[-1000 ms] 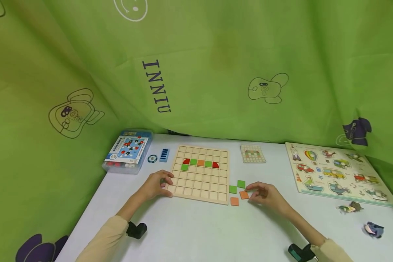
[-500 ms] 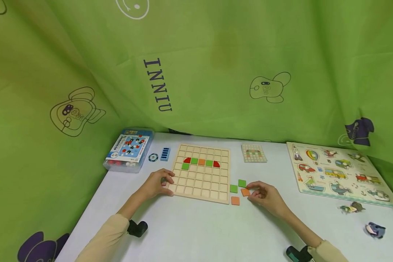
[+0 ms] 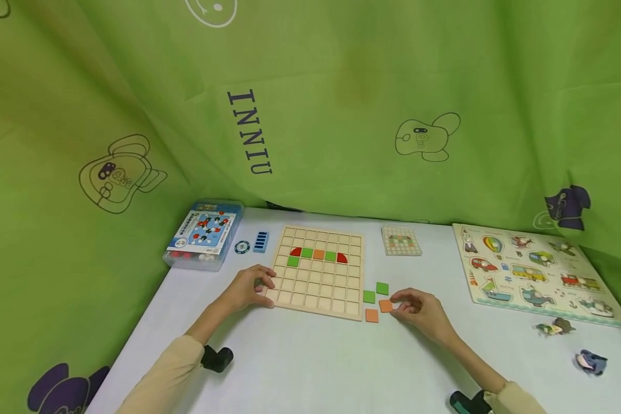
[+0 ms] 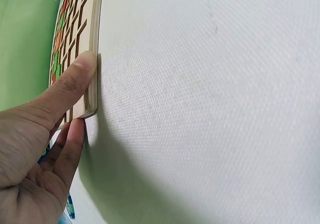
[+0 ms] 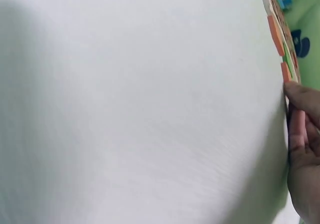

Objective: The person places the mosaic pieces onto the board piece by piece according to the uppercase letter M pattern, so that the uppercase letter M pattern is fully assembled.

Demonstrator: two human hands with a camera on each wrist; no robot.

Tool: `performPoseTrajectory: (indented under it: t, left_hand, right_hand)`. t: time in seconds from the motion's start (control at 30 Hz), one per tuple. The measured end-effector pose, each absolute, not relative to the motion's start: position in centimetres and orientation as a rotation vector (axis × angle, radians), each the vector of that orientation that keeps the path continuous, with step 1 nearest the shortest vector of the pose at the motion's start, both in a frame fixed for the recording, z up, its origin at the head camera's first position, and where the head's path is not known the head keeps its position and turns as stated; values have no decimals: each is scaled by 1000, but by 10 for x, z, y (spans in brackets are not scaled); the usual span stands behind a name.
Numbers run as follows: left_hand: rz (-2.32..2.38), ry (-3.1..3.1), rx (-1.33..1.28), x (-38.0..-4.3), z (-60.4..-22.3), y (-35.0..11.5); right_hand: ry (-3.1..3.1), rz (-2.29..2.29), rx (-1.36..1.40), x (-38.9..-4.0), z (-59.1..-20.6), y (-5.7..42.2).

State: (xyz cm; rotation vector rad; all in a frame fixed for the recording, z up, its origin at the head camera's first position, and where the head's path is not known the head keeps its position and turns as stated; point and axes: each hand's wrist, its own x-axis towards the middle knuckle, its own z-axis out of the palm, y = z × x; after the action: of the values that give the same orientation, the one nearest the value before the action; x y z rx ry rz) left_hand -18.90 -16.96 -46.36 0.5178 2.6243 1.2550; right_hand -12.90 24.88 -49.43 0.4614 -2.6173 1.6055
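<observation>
Thumb and fingers of the left hand [image 3: 249, 286] grip the near corner of one square grid board [image 3: 319, 292], its near edge running toward the right hand [image 3: 419, 310], whose thumb and forefinger, barely parted, pinch one of two loose orange tiles [image 3: 385, 306], a side facing the board. Two loose green tiles [image 3: 369, 296] lie just beyond those fingertips. Between the hands, the board bears three green pieces [image 3: 292, 261], two red pieces [image 3: 342, 259] and one orange piece [image 3: 318, 254]. Only the left wrist view shows the board's layered side beneath the thumb.

Curtained-off tabletop play space, green cartoon-printed cloth [image 3: 331, 144] behind a white table [image 3: 310, 368], picture puzzle board [image 3: 538, 276]
</observation>
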Motion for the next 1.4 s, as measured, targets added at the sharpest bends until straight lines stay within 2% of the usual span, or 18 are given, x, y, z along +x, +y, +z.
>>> performPoseTrajectory:
  t: [0.17, 0.47, 0.8, 1.0, 1.4]
  left_hand:
    - [1245, 2624, 515, -189, -464, -170]
    - [1247, 2630, 519, -189, -463, -170]
    - [1233, 2637, 493, -189, -463, -169]
    - [1207, 2650, 452, -190, -461, -166]
    - [1185, 2665, 474, -188, -460, -165]
  right_hand:
    - [-2601, 1600, 375, -127, -496, 247]
    - [-2615, 1516, 410, -126, -493, 243]
    - [-2525, 1484, 49, -117, -488, 227]
    - [-2467, 1524, -154, -128, -477, 204]
    - [-2285, 1731, -103, -157, -481, 125]
